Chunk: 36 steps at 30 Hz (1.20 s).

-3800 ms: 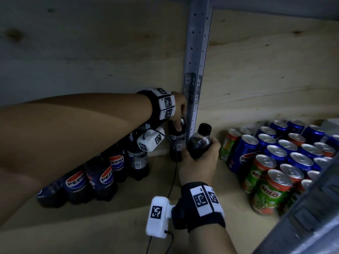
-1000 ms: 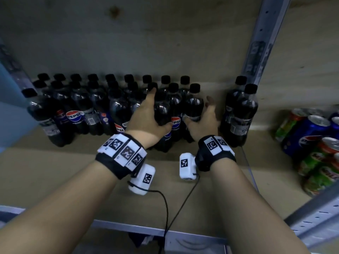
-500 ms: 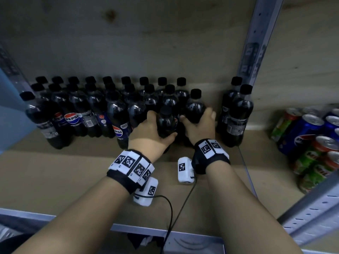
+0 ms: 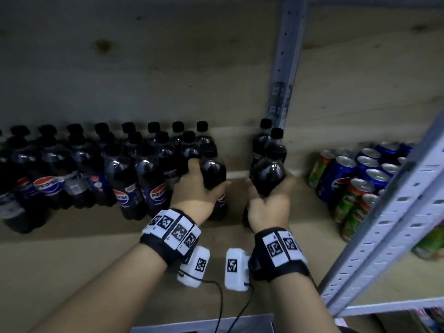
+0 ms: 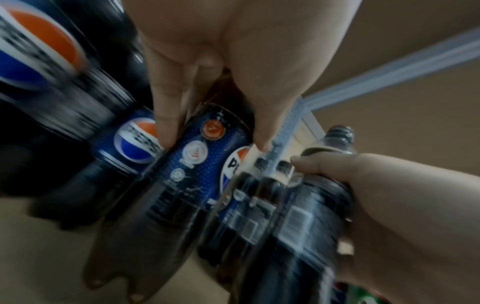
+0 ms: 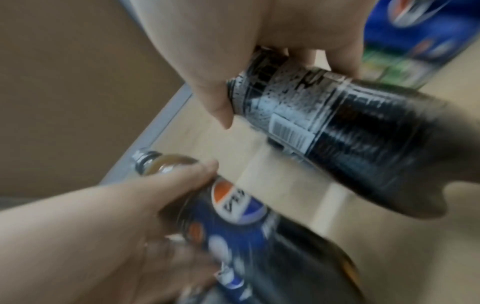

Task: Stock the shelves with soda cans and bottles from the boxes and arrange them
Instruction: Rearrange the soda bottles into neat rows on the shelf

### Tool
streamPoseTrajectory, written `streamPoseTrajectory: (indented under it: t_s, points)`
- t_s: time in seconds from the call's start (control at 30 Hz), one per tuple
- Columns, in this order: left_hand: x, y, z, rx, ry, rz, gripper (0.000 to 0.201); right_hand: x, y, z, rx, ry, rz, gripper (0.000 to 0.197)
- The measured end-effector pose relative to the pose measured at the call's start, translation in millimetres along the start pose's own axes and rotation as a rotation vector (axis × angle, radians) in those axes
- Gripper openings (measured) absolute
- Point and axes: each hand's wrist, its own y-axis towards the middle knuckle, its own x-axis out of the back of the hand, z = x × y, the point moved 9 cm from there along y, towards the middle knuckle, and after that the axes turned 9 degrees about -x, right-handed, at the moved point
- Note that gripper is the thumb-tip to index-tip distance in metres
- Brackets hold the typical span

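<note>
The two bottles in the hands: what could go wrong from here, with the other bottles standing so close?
1. The left hand grips its bottle right against the packed rows; a nudge may topple neighbours like dominoes.
2. The right hand holds its bottle tilted just in front of the pair by the post; setting it down may knock them.
3. Both wrist views are blurred, so the hands seem to move fast; a grip may slip.

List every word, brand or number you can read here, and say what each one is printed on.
"PEPSI": labels of the shelved Pepsi bottles.
"PE", rest hidden: label of the bottle in the left hand.
"PEPSI": blue cans.
"MILO", partly cut off: green cans.
Unreadable: the barcode and fine print on the bottle in the right hand, and the wristband markers, which carry only square patterns.
</note>
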Motion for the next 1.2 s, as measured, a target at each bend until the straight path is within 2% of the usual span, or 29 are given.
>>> streamPoseTrajectory:
  t_s: [0.17,0.3,0.4,0.53,0.63,0.73,0.87,1.0,1.2]
  points:
    - [-42,28,-27,-0.093,-0.086,-0.005,0.068,35,3,-6,0.039,-0.059,-0.150,0.056]
    - [-77,62,-29,-0.085,0.021,0.051,0.060,47,12,-9,0.057,-0.093,-0.226,0.066]
    - [-96,81,-32,-0.107,0.080,0.030,0.058,48,19,-13,0.041,-0.038,-0.211,0.064]
    - [-108,101,-23,-0.071,-0.015,-0.051,0.080,34,25,-20,0.058,0.046,-0.121,0.059]
    - [-116,119,-13,-0.048,-0.123,-0.065,0.076,23,30,-22,0.073,0.045,-0.076,0.065]
    - [-125,134,-7,-0.042,-0.133,-0.054,0.074,20,35,-24,0.064,0.027,-0.061,0.067]
    - [-134,135,1,-0.071,-0.126,-0.079,0.080,22,42,-25,0.014,-0.110,-0.067,0.067]
    - [-145,126,13,-0.053,-0.122,-0.090,0.082,29,41,-29,-0.033,-0.342,-0.067,0.077]
    - [-153,128,19,-0.031,-0.136,-0.074,0.085,33,46,-33,-0.049,-0.395,-0.133,0.075]
